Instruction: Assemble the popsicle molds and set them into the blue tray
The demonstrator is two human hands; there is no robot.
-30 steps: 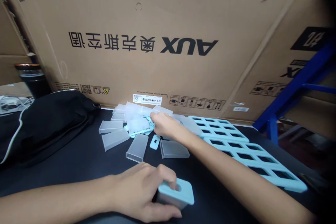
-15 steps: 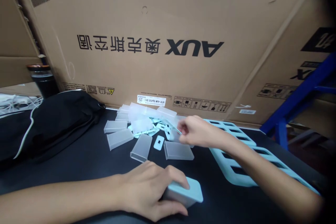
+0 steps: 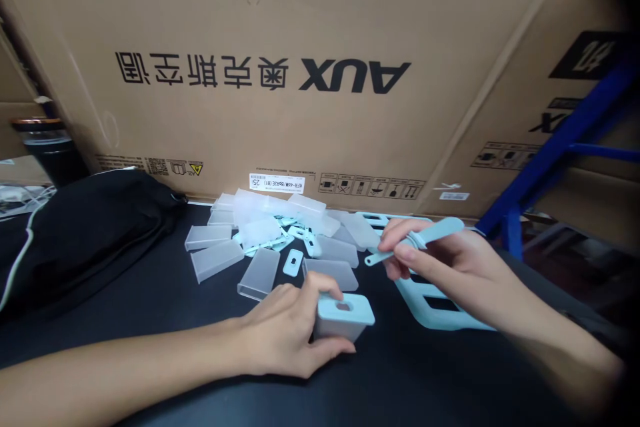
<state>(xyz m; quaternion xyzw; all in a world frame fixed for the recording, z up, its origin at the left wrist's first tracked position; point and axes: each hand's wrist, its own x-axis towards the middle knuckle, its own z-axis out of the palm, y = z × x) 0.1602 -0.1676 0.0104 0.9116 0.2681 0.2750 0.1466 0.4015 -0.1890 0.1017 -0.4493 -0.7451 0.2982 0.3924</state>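
Mould cup (image 3: 345,317) with its blue lid sits on the black table (image 3: 165,307), left hand (image 3: 290,333) clamped round it, thumb underneath. Right hand (image 3: 445,267) has come back from the heap of clear cups (image 3: 265,240) and now pinches a blue stick (image 3: 420,238) between thumb and fingers, just right of the lid's slot, above the blue tray (image 3: 435,317).

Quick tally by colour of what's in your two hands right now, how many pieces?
Light blue capped mould, gripped in the left hand: 1
Light blue stick, pinched in the right hand: 1
Total: 2, both light blue
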